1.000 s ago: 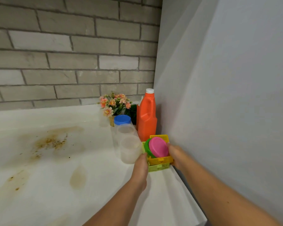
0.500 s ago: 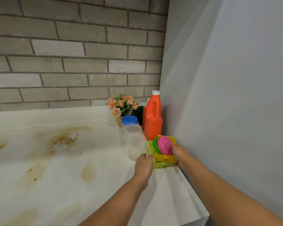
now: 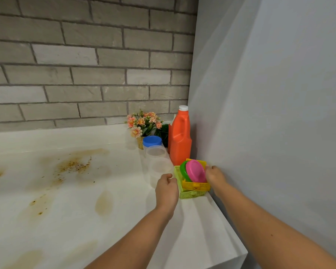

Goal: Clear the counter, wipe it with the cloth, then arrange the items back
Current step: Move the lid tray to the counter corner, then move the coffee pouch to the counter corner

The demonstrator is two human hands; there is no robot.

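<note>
Baskets: a yellow basket (image 3: 198, 185) sits nested in a green basket (image 3: 192, 194), both lying between our two hands at the right end of the counter (image 3: 66, 210).
Contents: a pink lid (image 3: 195, 170) and a green lid (image 3: 182, 169) stand on edge inside, just ahead of the right hand's fingers.
Long axis: the baskets run away from us, so each hand faces a long side, not an end.
Left hand (image 3: 166, 188): fingers curled, knuckles against the green basket's left wall. We cannot tell whether it grips or only touches.
Right hand (image 3: 214, 175): fingers curled round the yellow basket's right rim, squeezed in between the basket and the grey wall (image 3: 270, 113).
Nearer hand: neither, we judge. Both are at the baskets, one to a side.
Coming move: we judge a two-handed lift, up and back toward us, since the wall closes off the right.
Beyond the left hand: two clear jars (image 3: 159, 167), just ahead of its fingers, nearly touching the green basket.
Further ahead: a blue-lidded jar (image 3: 152, 141), an orange bottle (image 3: 179, 140) and a flower pot (image 3: 143, 123), all in the corner.
Left of the left hand: brown stains (image 3: 74, 166), well apart from it and not yet wiped.
Risk: we think the upright lids could tip out if the baskets tilt.
</note>
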